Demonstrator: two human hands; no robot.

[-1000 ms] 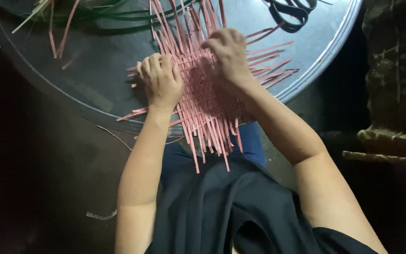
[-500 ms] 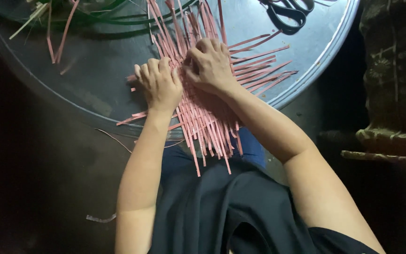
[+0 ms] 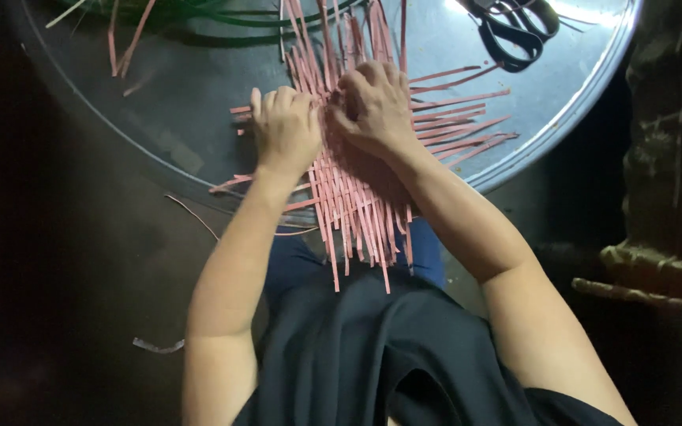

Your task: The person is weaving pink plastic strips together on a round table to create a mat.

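A woven mat of pink strips [image 3: 357,197] lies on a round metal tray [image 3: 191,134], its loose ends hanging over the near rim. My left hand [image 3: 284,130] presses flat on the mat's left part, fingers together and pointing away. Just to its right, my right hand [image 3: 374,106] is curled with its fingertips pinching at strips near the mat's upper middle, almost touching the left hand. Loose pink strip ends fan out to the right [image 3: 459,122] and upward [image 3: 333,39].
Black-handled scissors [image 3: 511,28] lie on the tray at the upper right. Green strips [image 3: 222,16] and a few pink ones [image 3: 124,39] lie at the tray's far left. A dark carved object [image 3: 657,268] stands at the right. A scrap strip [image 3: 158,345] lies on the dark floor.
My right hand has slid left across the mat, from its right part to the middle, close beside my left hand. The left hand has stayed pressed in place.
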